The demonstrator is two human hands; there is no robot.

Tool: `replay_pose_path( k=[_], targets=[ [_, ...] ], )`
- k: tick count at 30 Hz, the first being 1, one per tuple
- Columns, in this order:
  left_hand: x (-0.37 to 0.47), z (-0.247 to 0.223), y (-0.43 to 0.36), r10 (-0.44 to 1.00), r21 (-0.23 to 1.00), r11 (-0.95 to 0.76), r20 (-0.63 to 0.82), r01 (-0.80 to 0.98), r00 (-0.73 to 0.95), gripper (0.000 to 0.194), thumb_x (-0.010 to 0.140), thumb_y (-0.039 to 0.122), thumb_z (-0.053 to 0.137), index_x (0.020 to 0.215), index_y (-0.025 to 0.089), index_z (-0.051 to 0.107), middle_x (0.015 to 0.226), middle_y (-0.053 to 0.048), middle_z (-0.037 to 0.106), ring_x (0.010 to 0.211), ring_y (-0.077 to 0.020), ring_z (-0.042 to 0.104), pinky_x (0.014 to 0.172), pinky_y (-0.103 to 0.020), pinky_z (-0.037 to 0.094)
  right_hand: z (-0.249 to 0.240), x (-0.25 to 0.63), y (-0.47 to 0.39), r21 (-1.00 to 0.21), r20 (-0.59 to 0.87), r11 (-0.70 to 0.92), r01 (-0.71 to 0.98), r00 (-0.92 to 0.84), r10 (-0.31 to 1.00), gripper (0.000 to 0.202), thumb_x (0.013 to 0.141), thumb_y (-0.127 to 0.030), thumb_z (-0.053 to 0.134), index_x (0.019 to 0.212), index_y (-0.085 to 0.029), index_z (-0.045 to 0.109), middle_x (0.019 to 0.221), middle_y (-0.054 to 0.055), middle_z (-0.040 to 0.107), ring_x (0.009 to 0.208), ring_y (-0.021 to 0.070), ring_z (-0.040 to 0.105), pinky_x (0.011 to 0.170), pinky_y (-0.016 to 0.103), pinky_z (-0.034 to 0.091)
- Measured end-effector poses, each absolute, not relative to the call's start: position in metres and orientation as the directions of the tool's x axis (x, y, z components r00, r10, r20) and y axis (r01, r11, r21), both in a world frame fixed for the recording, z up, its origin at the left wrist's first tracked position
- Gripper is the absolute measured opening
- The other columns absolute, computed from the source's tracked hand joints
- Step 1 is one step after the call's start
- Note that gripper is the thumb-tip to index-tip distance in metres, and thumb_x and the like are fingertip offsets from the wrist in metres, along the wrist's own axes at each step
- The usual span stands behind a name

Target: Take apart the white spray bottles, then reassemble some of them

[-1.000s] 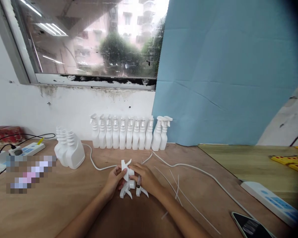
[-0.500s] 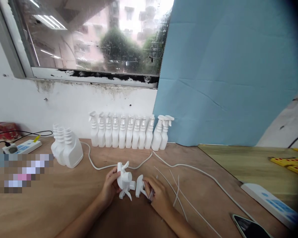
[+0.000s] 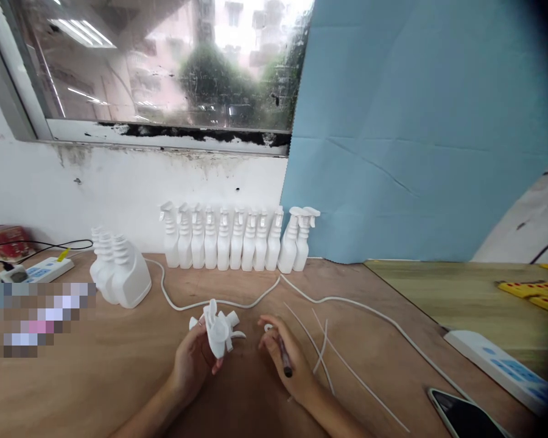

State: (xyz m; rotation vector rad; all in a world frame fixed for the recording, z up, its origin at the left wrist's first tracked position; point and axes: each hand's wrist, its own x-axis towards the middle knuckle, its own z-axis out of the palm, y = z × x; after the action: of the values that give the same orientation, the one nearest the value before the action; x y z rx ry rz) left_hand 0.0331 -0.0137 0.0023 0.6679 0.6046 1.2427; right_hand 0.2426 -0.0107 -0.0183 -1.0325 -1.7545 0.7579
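Observation:
My left hand (image 3: 192,360) holds a bunch of white spray trigger heads (image 3: 218,327) lifted off the wooden table (image 3: 95,377), nozzles and levers sticking out to the sides. My right hand (image 3: 285,360) lies just to the right of them, fingers curled round a dark pen-like stick (image 3: 284,359), with a small white piece (image 3: 268,328) at its fingertips. Thin white dip tubes (image 3: 322,356) lie on the table right of that hand.
A row of white spray bottles (image 3: 237,238) stands against the wall, with capless white bottles (image 3: 119,275) to their left. A white cable (image 3: 347,302) snakes across the table. Power strips (image 3: 500,365) sit right and far left (image 3: 41,269); a phone (image 3: 466,418) lies bottom right.
My left hand has gathered the trigger heads and lifted them off the table. My right hand has let go of the trigger head it touched and drawn back right, the dark stick now showing.

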Motion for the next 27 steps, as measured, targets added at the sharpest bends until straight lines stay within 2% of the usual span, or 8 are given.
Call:
replay_pose_path(
  k=[5,9,15,17,20,23,24,27],
  targets=[
    [0.049,-0.007,-0.025,0.915,0.757,0.333,-0.113,-0.562,0.388,0.03,0.076,0.048,0.053,0.08,0.018,0.052,0.065,-0.004,0.062,0.036,-0.0125,0.048,0.032,-0.022,0.024,-0.019,0.258,-0.026,-0.982,0.188,0.188,-0.011,-0.136,0.973,0.036,0.093,-0.054,0.044,0.112,-0.024,0.052,0.094,0.003,0.059,0.047,0.0081,0.054,0.041,0.021,0.04],
    [0.051,-0.017,-0.018,0.909,0.752,0.38,-0.195,-0.539,0.368,0.038,0.076,0.054,0.054,0.071,0.017,0.051,0.054,0.0,0.053,0.036,-0.0108,0.045,0.034,-0.021,0.025,-0.019,0.278,-0.034,-0.988,0.066,0.04,-0.151,-0.169,0.983,0.048,0.086,-0.064,0.049,0.106,-0.021,0.057,0.075,0.0,0.058,0.038,0.0077,0.051,0.036,0.019,0.033],
    [0.052,-0.013,-0.016,0.915,0.736,0.372,-0.189,-0.566,0.356,0.048,0.08,0.065,0.053,0.073,0.017,0.049,0.054,0.003,0.048,0.036,-0.0083,0.041,0.035,-0.02,0.021,-0.012,0.322,-0.029,-0.977,-0.08,-0.079,-0.2,-0.005,0.997,0.061,0.076,-0.077,0.049,0.086,-0.018,0.06,0.053,0.0,0.056,0.027,0.0053,0.036,0.031,0.017,0.021],
    [0.053,-0.011,-0.018,0.923,0.744,0.347,-0.164,-0.57,0.347,0.051,0.077,0.067,0.057,0.071,0.018,0.047,0.054,0.004,0.047,0.036,-0.0072,0.04,0.036,-0.02,0.02,-0.004,0.33,-0.024,-0.981,-0.048,-0.033,-0.191,0.075,0.996,0.061,0.074,-0.077,0.051,0.084,-0.017,0.06,0.052,0.001,0.057,0.029,0.0055,0.035,0.031,0.018,0.022],
    [0.054,-0.012,-0.019,0.935,0.766,0.301,-0.122,-0.568,0.332,0.048,0.076,0.062,0.062,0.073,0.018,0.044,0.054,0.005,0.046,0.037,-0.0063,0.038,0.036,-0.019,0.019,0.008,0.322,-0.017,-0.977,0.034,0.068,-0.201,0.171,0.985,0.062,0.072,-0.078,0.052,0.092,-0.02,0.059,0.067,0.004,0.065,0.036,0.0097,0.045,0.033,0.022,0.034],
    [0.055,-0.014,-0.018,0.942,0.797,0.278,-0.116,-0.537,0.315,0.043,0.079,0.058,0.062,0.077,0.019,0.044,0.053,0.006,0.046,0.036,-0.0062,0.035,0.035,-0.019,0.017,0.012,0.29,-0.021,-0.989,0.068,0.075,-0.125,0.059,0.996,0.07,0.076,-0.083,0.037,0.093,-0.019,0.058,0.063,0.004,0.065,0.033,0.0123,0.045,0.033,0.025,0.035],
    [0.055,-0.015,-0.017,0.946,0.807,0.272,-0.124,-0.524,0.3,0.042,0.079,0.058,0.061,0.077,0.019,0.043,0.052,0.006,0.046,0.036,-0.0063,0.035,0.035,-0.019,0.017,0.012,0.277,-0.025,-0.99,0.117,0.119,-0.072,0.03,0.993,0.067,0.08,-0.08,0.034,0.089,-0.018,0.06,0.058,0.004,0.063,0.032,0.0112,0.044,0.036,0.025,0.036],
    [0.057,-0.016,-0.017,0.958,0.837,0.249,-0.139,-0.487,0.251,0.044,0.078,0.059,0.058,0.071,0.019,0.042,0.049,0.006,0.045,0.035,-0.0061,0.034,0.036,-0.02,0.019,0.005,0.243,-0.04,-0.972,0.235,0.236,0.01,-0.067,0.97,0.045,0.092,-0.058,0.043,0.087,-0.017,0.061,0.072,0.005,0.067,0.049,0.0112,0.055,0.053,0.025,0.046]
  ],
)
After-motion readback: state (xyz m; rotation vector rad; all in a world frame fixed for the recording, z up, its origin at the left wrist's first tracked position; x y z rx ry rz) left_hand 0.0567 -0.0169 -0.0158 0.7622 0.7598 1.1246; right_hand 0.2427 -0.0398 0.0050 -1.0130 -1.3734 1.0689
